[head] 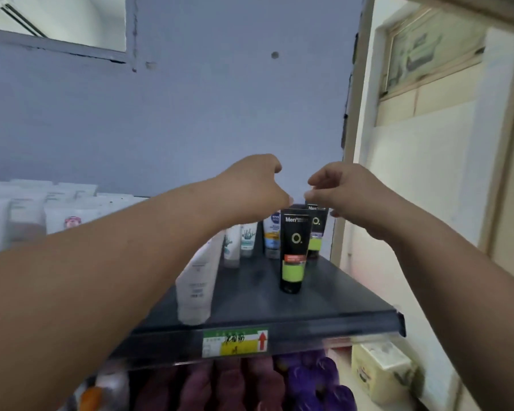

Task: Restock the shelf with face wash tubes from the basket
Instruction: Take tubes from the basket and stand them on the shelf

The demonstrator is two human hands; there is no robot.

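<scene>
A black face wash tube (pixel 293 250) with a green band stands upright on the dark shelf (pixel 309 310). A second black tube (pixel 316 229) stands behind it near the back wall. Both my hands hover just above these tubes. My left hand (pixel 255 188) has its fingers curled and holds nothing. My right hand (pixel 341 194) has its fingers loosely bent, fingertips right over the rear tube's top, and I cannot tell whether they touch it. A tall white tube (pixel 198 283) stands at the shelf's front left. The basket is out of view.
Several white and blue tubes (pixel 250 238) line the back of the shelf, and more white tubes (pixel 27 215) fill the left side. A yellow-green price label (pixel 235 342) sits on the shelf edge. Purple and maroon packs (pixel 279 387) lie below. A cream wall (pixel 413 188) stands at right.
</scene>
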